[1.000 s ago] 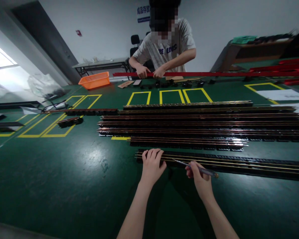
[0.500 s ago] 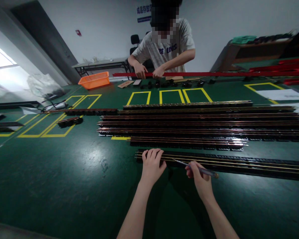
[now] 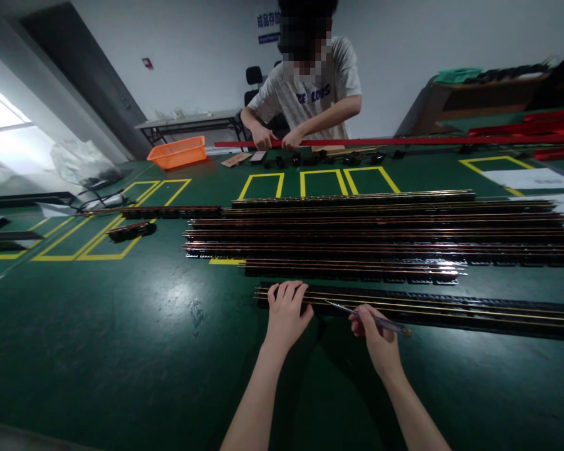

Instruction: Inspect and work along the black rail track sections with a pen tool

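Note:
Close in front of me lies a long black rail (image 3: 442, 307) with brass-coloured rods running along it. Near its left end my left hand (image 3: 286, 310) grips it, fingers bent over the top and thumb on the near side. My right hand (image 3: 376, 335) is closed around the translucent handle of a screwdriver (image 3: 390, 325). Its thin shaft points left, and the tip meets the rods a little right of my left hand. Whether the tip presses on anything is too small to tell.
Beyond the rail lie several similar dark rails with copper-coloured rods (image 3: 376, 235). Across the green table (image 3: 122, 351) a person (image 3: 310, 100) handles a long red strip (image 3: 380, 142). An orange basket (image 3: 177, 152) stands at the back left, and white papers (image 3: 531, 178) lie at right.
The person opposite has leaned slightly left, and the left part of the red strip has shifted a little. My hands and the screwdriver look unmoved.

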The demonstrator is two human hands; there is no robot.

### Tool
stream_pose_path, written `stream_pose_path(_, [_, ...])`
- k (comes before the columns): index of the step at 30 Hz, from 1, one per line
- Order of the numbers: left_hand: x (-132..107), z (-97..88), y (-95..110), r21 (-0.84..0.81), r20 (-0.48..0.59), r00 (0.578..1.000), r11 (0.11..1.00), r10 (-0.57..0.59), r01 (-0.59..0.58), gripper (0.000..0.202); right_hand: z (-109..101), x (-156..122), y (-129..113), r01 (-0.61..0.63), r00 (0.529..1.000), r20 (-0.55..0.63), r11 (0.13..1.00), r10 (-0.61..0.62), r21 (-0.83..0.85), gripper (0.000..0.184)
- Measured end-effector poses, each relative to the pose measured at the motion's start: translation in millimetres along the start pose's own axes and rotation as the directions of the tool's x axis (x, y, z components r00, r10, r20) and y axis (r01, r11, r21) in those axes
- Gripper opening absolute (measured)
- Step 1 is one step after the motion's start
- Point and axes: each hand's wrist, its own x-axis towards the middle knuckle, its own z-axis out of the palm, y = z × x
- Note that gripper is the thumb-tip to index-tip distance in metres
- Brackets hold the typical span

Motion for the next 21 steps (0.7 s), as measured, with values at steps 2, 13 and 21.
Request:
stream_pose_path(2, [0.0, 0.5, -0.2, -0.004, 0.004, 1.000, 1.000, -0.003, 0.003, 0.028, 0.0, 0.0, 0.7, 0.001, 1.000, -0.004, 1.000, -0.001, 0.003, 0.041])
stream_pose_path(13, [-0.5, 1.6, -0.8, -0.002, -0.004, 1.000, 1.000, 0.001, -0.001, 0.027, 1.8, -0.2, -0.2, -0.027, 0.999, -0.042, 0.998, 0.029, 0.053, 0.043])
stream_pose_path(21, [0.0, 1.7, 0.2, -0.012, -0.013, 1.000, 1.000, -0.015, 0.014, 0.026, 1.5, -1.3, -2.5, -0.001, 0.995, -0.099, 0.999, 0.004, 0.039, 0.044])
